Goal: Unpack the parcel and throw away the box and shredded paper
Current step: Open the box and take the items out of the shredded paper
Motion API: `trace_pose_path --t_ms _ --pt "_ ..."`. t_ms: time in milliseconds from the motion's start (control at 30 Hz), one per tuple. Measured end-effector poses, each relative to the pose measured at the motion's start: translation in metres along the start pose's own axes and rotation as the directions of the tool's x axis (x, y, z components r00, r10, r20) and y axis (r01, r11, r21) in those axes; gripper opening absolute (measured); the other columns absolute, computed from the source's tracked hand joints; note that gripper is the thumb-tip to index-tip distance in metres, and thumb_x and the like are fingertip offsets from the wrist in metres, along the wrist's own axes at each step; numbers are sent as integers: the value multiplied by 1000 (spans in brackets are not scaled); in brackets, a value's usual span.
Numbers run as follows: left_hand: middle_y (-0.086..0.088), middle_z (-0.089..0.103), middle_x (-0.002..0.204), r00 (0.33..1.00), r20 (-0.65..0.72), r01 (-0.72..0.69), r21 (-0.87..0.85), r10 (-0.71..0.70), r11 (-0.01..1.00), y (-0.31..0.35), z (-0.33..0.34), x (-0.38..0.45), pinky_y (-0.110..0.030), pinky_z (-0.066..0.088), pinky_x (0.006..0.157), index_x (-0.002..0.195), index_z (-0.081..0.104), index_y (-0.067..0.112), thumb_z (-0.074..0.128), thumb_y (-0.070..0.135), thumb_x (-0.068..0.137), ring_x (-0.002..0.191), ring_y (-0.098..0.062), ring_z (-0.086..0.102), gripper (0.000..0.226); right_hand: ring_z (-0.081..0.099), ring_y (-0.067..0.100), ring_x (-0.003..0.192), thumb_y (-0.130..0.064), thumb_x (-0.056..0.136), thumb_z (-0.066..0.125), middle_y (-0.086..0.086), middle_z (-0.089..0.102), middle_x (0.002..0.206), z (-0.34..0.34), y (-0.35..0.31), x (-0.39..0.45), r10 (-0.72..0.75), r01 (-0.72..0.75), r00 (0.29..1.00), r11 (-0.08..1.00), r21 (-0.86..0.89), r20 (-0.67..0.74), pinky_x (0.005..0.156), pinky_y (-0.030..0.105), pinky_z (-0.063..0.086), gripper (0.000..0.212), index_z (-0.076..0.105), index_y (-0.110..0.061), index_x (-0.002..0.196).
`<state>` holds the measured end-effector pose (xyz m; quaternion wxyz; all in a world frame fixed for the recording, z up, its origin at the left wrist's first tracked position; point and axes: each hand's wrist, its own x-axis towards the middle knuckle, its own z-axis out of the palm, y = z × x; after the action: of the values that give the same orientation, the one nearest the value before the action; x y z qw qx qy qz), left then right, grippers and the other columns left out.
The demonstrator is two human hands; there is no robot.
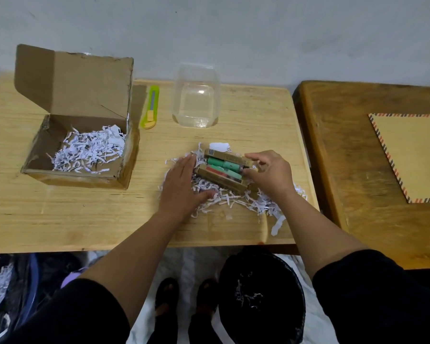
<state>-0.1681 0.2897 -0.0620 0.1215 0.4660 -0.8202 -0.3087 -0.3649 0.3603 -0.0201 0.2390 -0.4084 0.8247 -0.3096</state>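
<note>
**Two hands around small packs on a pile of paper strips**

Far to the left of the hands sits a brown cardboard box (77, 145). Its lid stands up at the back. Inside it lies some white shredded paper (88, 151). The box rests on a light wooden surface (35, 207).

Just right of the box, and past the hands toward the wall, lies a green and yellow box cutter (150, 108). Next to that, a bit more to the right, stands a clear plastic tub (196, 95). Nothing shows inside the tub.

The left hand (184, 184) lies flat with its fingers straight and held together. It holds nothing. Its palm rests on a loose pile of paper strips (236, 197) spread on the surface, and its fingertips are right beside the packs.

Between the two hands lie some small brown packs (224, 170). Green and red shapes show through them. The packs sit on top of the strips. A small white card (219, 147) peeks out just behind the packs.

The right hand (268, 172) is curled, and its fingers and thumb pinch the right end of the packs.

Below the hands, under the edge of the surface, is a black bin (261, 299) with a few paper strips in it. Two feet in dark sandals stand beside it.

Far to the right of the hands is a darker wooden table (338, 150) with a tan mat (412, 157) on it.
</note>
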Motion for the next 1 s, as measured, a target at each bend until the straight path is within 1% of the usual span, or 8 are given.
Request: trace_pose_path --t_ms 67,167,333,533,633,700,833,1000 --pt "-3 15 157 1000 3 -4 6 4 1000 0 0 0 -35 6 117 148 13 17 70 48 74 146 -18 8 98 52 18 102 -22 78 72 2 64 106 0 -4 2 -16 16 1000 996 -92 -1 82 25 40 30 69 -20 108" --pt "-3 14 157 1000 14 -6 1 6 1000 0 0 1 -35 6 117 148 13 16 70 47 74 146 -18 7 98 55 20 101 -23 81 69 3 67 101 2 -7 4 49 -50 998 997 -52 -27 90 38 48 22 72 -18 102" --pt "-4 15 157 1000 9 -8 -11 8 1000 -1 0 1 -35 5 117 148 14 16 70 47 74 146 -18 7 97 63 14 77 -24 82 67 1 70 81 0 -6 -1 177 -173 984 972 158 -9 71 29 56 16 74 -15 94" --pt "-3 15 157 1000 10 -5 -4 5 1000 -2 1 0 -37 7 117 148 14 17 70 48 74 146 -18 7 97 66 34 78 -22 83 65 17 69 78 1 0 -2 182 -187 982 974 125 48 73 47 57 6 69 -19 81" --pt "-2 16 157 1000 7 0 -5 0 1000 -2 2 0 -37 8 117 148 14 18 70 48 74 146 -18 7 98 57 14 67 -18 85 64 3 64 77 0 -1 -1 153 -153 988 985 82 17 74 37 53 8 71 -15 85" --pt "-3 17 157 1000 -1 -3 -12 3 1000 -2 2 1 -36 8 117 147 15 17 71 46 73 146 -18 8 97 52 6 72 -17 88 60 -5 59 84 -1 -3 -2 121 -120 992 992 38 -30 80 33 51 14 73 -12 93" --pt "-4 19 156 1000 -9 -4 -12 4 1000 -1 2 2 -36 9 117 147 17 16 73 45 72 145 -19 9 98 60 15 91 -21 80 68 -1 63 98 1 -3 -5 158 -151 987 970 193 -22 80 35 56 24 68 -18 104" --pt "-3 19 156 1000 -11 -1 -8 1 1000 -1 2 2 -37 10 117 147 17 16 73 45 72 145 -19 9 98 55 9 77 -12 73 76 0 64 90 8 -2 -4 180 -173 984 956 238 -10 71 24 55 34 67 -18 104"
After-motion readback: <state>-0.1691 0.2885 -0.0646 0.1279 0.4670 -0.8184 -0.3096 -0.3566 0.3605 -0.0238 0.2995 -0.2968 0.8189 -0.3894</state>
